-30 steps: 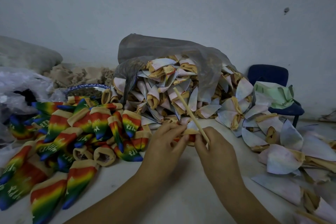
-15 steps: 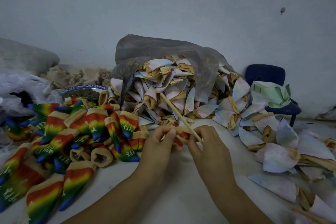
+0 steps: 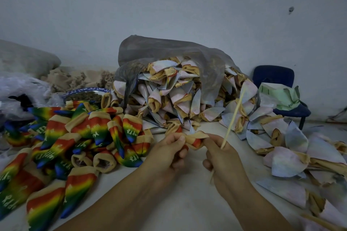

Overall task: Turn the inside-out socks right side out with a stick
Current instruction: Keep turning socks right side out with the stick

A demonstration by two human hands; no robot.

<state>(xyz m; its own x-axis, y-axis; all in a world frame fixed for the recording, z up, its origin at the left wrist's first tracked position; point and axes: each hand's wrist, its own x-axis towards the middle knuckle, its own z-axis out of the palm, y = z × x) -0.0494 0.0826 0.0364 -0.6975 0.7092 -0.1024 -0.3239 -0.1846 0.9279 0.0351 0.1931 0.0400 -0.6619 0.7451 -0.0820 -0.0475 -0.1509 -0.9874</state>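
Sock (image 3: 195,141) just above table (image 3: 187,202), between hands: left hand (image 3: 167,153) pinches one end, right hand (image 3: 224,161) pinches the tan end and grips stick (image 3: 233,116); I'd pull evenly, stick angled clear, so toe pops out.

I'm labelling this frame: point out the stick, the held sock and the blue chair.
stick (image 3: 233,117), head view, middle of its shaft.
held sock (image 3: 194,137), head view, its tan cuff.
blue chair (image 3: 273,76), head view, its backrest.
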